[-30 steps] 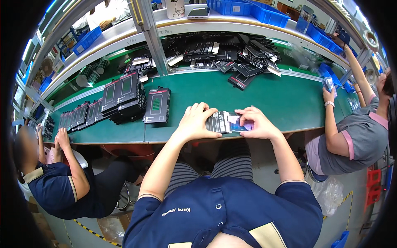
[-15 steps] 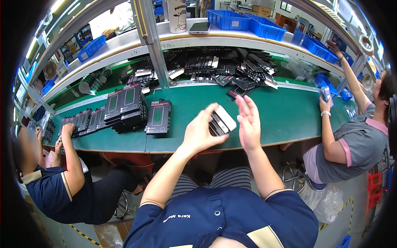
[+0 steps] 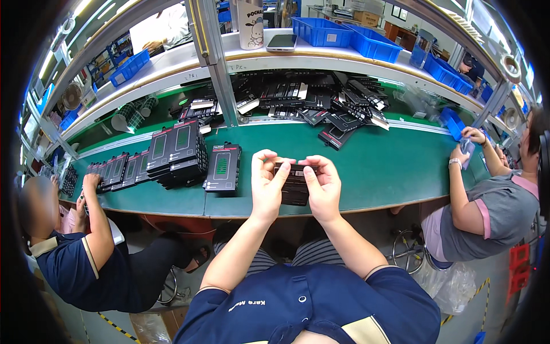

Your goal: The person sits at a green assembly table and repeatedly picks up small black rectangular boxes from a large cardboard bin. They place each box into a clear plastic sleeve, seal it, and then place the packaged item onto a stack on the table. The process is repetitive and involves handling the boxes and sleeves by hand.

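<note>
Over the near edge of the green bench, my left hand (image 3: 266, 190) and my right hand (image 3: 325, 192) grip a small black cardboard box (image 3: 294, 190) from its two sides. The thumbs lie on its near face and the fingers curl round the far edge, partly hiding it. A flat black box (image 3: 222, 168) with a green pattern lies on the bench left of my hands. Beyond it stands a stack of similar black boxes (image 3: 186, 146). Past my hands, a loose heap of black boxes (image 3: 315, 103) fills the space under the shelf.
A row of black boxes (image 3: 117, 169) runs along the left, where a seated co-worker (image 3: 86, 252) works. Another co-worker (image 3: 478, 200) at the right handles a clear bag. On the shelf are a phone (image 3: 282, 42), a white tumbler (image 3: 251, 26) and blue bins (image 3: 323, 31). A metal post (image 3: 220, 80) stands upright.
My right hand has come in from beside the box and now grips it. The box has turned from its pale side to a black face. The right co-worker's raised arm has come down.
</note>
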Demonstrator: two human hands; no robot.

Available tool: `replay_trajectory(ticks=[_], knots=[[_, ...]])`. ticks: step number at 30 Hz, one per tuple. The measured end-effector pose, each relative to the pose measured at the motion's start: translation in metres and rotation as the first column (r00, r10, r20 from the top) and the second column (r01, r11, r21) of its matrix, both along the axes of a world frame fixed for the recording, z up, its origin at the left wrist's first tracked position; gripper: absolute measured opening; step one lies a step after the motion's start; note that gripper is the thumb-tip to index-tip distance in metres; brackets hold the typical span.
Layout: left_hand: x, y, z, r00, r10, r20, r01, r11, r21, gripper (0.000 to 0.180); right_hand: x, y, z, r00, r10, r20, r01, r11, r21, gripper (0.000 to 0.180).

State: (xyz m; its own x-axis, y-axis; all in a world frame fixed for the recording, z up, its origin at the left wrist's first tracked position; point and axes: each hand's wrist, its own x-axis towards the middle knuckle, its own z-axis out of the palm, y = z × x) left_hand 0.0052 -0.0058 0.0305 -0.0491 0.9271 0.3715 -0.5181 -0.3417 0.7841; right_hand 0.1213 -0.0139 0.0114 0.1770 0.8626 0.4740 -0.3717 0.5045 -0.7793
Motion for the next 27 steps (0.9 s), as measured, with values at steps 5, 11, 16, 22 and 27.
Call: replay_trajectory(ticks=[5,11,16,22,27], knots=[[0.000,0.008,-0.013,0.995,0.088,-0.051,-0.082,0.991,0.110,0.012,-0.004,0.006,0.001,1.000,-0.006,-0.020,0.008,0.997,0.079,0.013],[-0.011,0.020,-0.033,0.868,0.386,-0.312,-0.243,0.879,0.411,0.021,0.007,0.014,-0.046,0.932,-0.045,0.360,-0.036,0.976,0.215,0.058],[-0.030,0.003,-0.055,0.580,0.555,-0.597,-0.434,0.830,0.350,0.042,-0.004,0.027,-0.011,0.829,-0.298,0.474,0.149,0.933,0.327,0.051],[-0.051,-0.010,-0.054,-0.054,0.333,-0.941,-0.045,0.941,0.336,0.045,-0.065,0.075,0.011,0.569,-0.198,0.798,-0.287,0.862,0.418,0.030],[-0.071,0.004,-0.073,-0.043,0.408,-0.912,0.031,0.913,0.407,0.054,-0.087,0.086,-0.028,0.514,0.013,0.858,-0.393,0.893,0.221,0.036]])
